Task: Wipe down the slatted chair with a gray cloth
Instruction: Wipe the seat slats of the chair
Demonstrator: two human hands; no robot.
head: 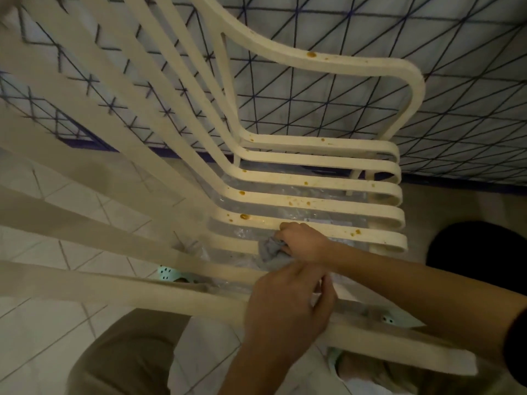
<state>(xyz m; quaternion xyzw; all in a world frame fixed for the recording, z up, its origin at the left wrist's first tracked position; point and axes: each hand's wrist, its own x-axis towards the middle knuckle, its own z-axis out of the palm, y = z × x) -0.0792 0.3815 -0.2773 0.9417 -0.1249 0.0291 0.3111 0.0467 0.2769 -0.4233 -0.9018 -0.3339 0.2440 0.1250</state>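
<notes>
A cream slatted plastic chair (313, 182) fills the view, seen from above and behind its backrest. Brown stains dot the seat slats and the armrest. My right hand (305, 242) reaches across the seat from the right and grips a crumpled gray cloth (271, 252) against a seat slat near the middle. My left hand (288, 306) lies closer to me, on the near slats, its fingers curled beside the lower edge of the cloth; part of the cloth is hidden under both hands.
A wall of white tiles with dark diagonal lines (370, 89) stands behind the chair. Pale floor tiles (57, 323) lie at the left. My brown trouser leg (122, 360) is at the bottom. A dark round object (479, 252) sits at the right.
</notes>
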